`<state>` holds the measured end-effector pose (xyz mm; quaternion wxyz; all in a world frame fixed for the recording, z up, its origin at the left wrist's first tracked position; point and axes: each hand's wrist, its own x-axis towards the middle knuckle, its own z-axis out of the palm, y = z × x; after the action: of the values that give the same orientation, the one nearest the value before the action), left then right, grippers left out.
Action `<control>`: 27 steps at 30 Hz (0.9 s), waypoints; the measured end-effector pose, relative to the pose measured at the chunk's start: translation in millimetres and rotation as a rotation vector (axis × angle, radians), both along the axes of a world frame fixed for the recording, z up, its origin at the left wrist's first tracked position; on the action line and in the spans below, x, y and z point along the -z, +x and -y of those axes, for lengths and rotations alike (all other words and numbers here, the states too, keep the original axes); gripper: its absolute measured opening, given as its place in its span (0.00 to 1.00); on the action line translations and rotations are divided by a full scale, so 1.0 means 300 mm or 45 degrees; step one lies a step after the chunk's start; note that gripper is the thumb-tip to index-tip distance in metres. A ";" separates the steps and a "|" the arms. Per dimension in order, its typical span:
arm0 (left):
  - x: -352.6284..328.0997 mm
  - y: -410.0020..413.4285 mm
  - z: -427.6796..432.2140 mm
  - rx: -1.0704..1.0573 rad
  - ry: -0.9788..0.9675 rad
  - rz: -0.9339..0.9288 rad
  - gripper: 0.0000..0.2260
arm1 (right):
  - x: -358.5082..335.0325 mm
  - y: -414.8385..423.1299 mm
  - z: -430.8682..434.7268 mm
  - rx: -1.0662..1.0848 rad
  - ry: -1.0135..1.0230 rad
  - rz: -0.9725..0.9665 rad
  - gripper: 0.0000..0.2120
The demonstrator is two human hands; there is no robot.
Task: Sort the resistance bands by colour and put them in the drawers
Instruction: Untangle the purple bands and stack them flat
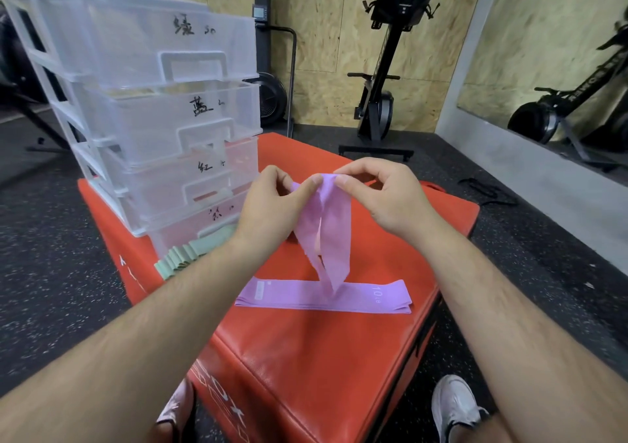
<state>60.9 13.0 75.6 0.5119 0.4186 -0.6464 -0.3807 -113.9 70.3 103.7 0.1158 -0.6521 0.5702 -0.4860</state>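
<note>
Pinching top edge of purple resistance band [331, 235] in left grip [272, 201] and right grip [384, 194], mid-sort; next, probably flatten and lay onto purple stack [299, 296] below.

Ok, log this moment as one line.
left hand and right hand: pinch purple fabric resistance band | flat purple band pile: on red padded box

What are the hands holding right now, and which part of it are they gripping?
The left hand and right hand both pinch one purple resistance band at its top edge, side by side; the rest hangs down.
</note>
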 end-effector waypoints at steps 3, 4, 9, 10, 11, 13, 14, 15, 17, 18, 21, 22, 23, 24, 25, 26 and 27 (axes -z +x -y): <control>0.004 -0.002 0.008 -0.086 -0.062 0.005 0.18 | -0.007 0.004 0.000 0.012 -0.042 0.049 0.04; 0.006 -0.003 0.010 -0.125 -0.091 0.030 0.19 | -0.010 0.005 0.000 0.021 -0.057 0.067 0.04; -0.012 -0.001 -0.005 -0.229 -0.389 0.197 0.12 | -0.020 0.006 -0.003 0.048 -0.103 0.147 0.03; -0.020 -0.003 -0.014 -0.176 -0.392 0.190 0.13 | -0.022 0.007 -0.005 0.040 -0.104 0.166 0.03; -0.029 -0.008 -0.026 -0.110 -0.373 0.172 0.13 | -0.023 0.011 -0.007 0.025 -0.102 0.180 0.03; -0.045 -0.024 -0.053 0.038 -0.268 0.095 0.15 | -0.023 0.025 -0.012 -0.036 -0.082 0.199 0.02; -0.050 -0.031 -0.062 0.109 -0.176 0.039 0.16 | -0.021 0.033 -0.013 -0.088 -0.060 0.208 0.02; -0.052 -0.034 -0.065 0.169 -0.080 -0.014 0.17 | -0.018 0.040 -0.014 -0.145 -0.019 0.213 0.02; -0.043 -0.032 -0.053 0.225 0.049 -0.068 0.18 | -0.010 0.049 -0.018 -0.260 0.100 0.175 0.03; -0.034 -0.026 -0.038 0.222 0.077 -0.056 0.16 | -0.005 0.049 -0.019 -0.293 0.156 0.152 0.05; -0.017 -0.006 -0.007 0.209 0.081 0.013 0.09 | -0.001 0.041 -0.010 -0.231 0.125 0.247 0.09; -0.014 -0.002 -0.003 0.204 0.051 0.060 0.08 | 0.005 0.031 0.000 -0.179 0.085 0.301 0.08; -0.011 0.004 -0.002 0.199 0.020 0.106 0.08 | 0.011 0.026 0.010 -0.152 0.077 0.338 0.07; -0.012 0.010 -0.006 0.205 -0.007 0.133 0.07 | 0.018 0.021 0.020 -0.165 0.114 0.340 0.09; -0.014 0.017 -0.010 0.219 -0.032 0.141 0.07 | 0.030 0.018 0.031 -0.226 0.185 0.331 0.14; -0.014 0.024 -0.012 0.238 -0.059 0.143 0.07 | 0.044 0.020 0.038 -0.304 0.265 0.322 0.18; -0.015 0.029 -0.015 0.254 -0.087 0.145 0.07 | 0.060 0.024 0.046 -0.370 0.341 0.326 0.18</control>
<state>69.5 17.4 80.0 0.4478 0.3556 -0.7255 -0.3830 -106.8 56.6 85.6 0.3415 -0.6392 0.5103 -0.4630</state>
